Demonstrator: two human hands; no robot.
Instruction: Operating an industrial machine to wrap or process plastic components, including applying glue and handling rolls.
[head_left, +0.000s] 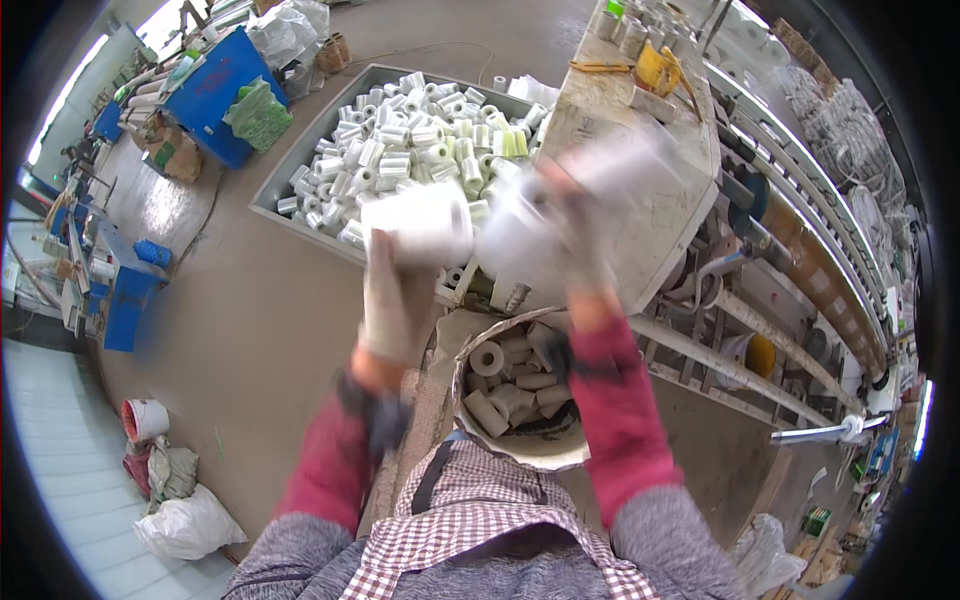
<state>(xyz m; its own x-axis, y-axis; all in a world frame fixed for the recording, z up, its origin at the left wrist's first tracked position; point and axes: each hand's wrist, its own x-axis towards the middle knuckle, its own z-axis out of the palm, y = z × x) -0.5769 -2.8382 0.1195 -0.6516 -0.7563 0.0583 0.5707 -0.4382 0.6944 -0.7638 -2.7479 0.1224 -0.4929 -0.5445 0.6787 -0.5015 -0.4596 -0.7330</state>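
Observation:
My left hand [393,300], in a pale glove, is closed round a white film roll [420,225] held up in front of the large bin. My right hand [582,235] is smeared by motion beside the worktable. A blurred white roll [515,235] shows on its left, and another white blur [630,165], like a second roll, on its upper right; my right hand grips at least one of them. Beyond my hands the shallow grey bin [290,222] holds many small wrapped rolls [395,165]. Below them stands a round tub [560,455] with cardboard cores [490,410] inside.
The worn worktable [610,105] carries several cores and a yellow container [655,68]. A machine with long rollers [800,235] stands along the right. At the left are a blue cabinet [215,95], a white bucket [148,420] and a white sack [190,525] on the floor.

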